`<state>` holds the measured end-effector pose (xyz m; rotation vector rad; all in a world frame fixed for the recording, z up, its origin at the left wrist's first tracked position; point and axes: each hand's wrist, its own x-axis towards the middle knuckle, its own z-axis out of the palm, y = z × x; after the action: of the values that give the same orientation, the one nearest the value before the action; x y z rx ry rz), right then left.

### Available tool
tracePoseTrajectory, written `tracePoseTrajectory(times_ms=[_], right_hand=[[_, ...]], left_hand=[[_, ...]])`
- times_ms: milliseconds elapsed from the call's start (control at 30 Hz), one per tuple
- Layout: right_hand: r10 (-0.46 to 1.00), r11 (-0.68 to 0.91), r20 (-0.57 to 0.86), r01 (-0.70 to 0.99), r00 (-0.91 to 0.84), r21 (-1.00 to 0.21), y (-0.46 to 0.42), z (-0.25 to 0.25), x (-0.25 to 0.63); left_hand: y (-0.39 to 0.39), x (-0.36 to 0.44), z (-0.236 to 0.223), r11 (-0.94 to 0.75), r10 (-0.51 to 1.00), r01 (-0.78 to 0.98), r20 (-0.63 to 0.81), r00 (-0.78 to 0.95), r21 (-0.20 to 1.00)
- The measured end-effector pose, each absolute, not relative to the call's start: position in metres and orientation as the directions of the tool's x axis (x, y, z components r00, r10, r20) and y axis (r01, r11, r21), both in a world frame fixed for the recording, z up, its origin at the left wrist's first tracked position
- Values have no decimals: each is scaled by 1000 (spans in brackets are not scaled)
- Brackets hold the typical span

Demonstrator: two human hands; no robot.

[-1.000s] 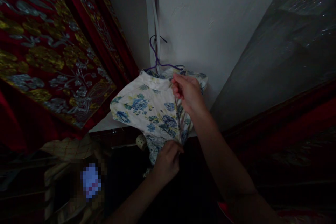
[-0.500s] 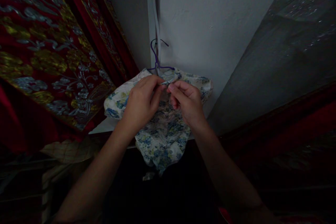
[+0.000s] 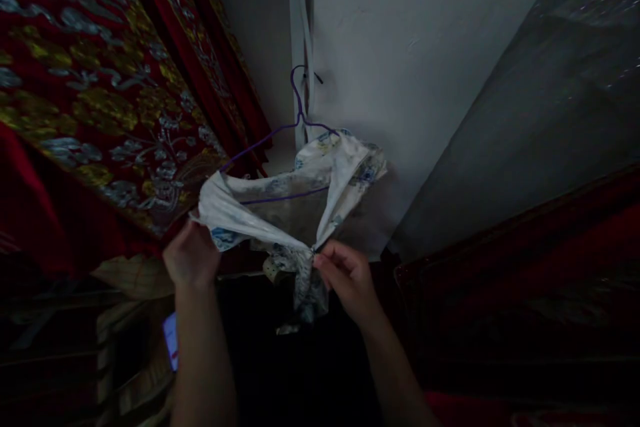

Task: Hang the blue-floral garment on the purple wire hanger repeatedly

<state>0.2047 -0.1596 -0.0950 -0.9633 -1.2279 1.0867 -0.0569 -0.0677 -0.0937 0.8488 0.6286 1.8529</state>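
Observation:
A white blouse with blue and yellow flowers (image 3: 260, 220) hangs from a purple hanger (image 3: 299, 97), its neck pulled wide open. On the left, the hanger's arm is partly bare where the cloth has slid outward. My left hand (image 3: 193, 255) is closed at the left shoulder or sleeve of the blouse; its fingertips are partly hidden. Below the neckline, my right hand (image 3: 347, 273) pinches the front of the garment between thumb and fingers. The lower part of the blouse hangs bunched in shadow under the right hand.
The hanger's hook is on a peg by a pale strip (image 3: 296, 27) on the grey wall (image 3: 390, 67). Red cloth with gold and silver embroidery (image 3: 100, 93) hangs at left. Clear plastic sheeting (image 3: 540, 80) covers the right. A lit screen (image 3: 171, 340) shows near my left forearm.
My hands have parted: the left went outward to the blouse's left side, the right lower down. The neck is now stretched open, and more of the hanger shows.

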Motion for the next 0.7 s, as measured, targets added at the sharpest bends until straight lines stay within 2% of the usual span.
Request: tracePoseTrajectory(times_ms=[67, 233, 300, 367, 433, 467, 533, 600, 667, 700], right_hand=[[981, 188, 178, -154, 78, -970, -169, -102, 200], [962, 202, 149, -231, 229, -952, -168, -108, 209], [952, 220, 148, -265, 268, -939, -168, -110, 216], [956, 199, 124, -274, 266, -941, -171, -113, 222], [982, 109, 71, -216, 176, -970, -176, -117, 228], [996, 43, 30, -156, 90, -987, -178, -119, 231], [986, -87, -89, 23, -140, -996, -183, -122, 240], [909, -148, -214, 202, -358, -968, -185, -124, 250], [866, -131, -242, 267, -439, -955, -183, -126, 257], [888, -111, -208, 249, -409, -962, -182, -128, 259]], left_hand=[[-77, -35, -130, -273, 954, -541, 150, -261, 795], [-96, 23, -180, -175, 978, -445, 103, -182, 878], [-103, 33, -183, -195, 973, -280, 149, -178, 940], [-108, 37, -179, -249, 965, -47, 244, -101, 967], [-114, 38, -170, -304, 952, 112, 307, -3, 946], [-117, 38, -165, -319, 947, 125, 320, 10, 939], [-124, 40, -153, -338, 938, 74, 342, -55, 938], [-131, 45, -141, -359, 926, -58, 348, -146, 931], [-140, 51, -129, -360, 930, -224, 330, -160, 906], [-146, 55, -123, -352, 936, -289, 328, -131, 890]])
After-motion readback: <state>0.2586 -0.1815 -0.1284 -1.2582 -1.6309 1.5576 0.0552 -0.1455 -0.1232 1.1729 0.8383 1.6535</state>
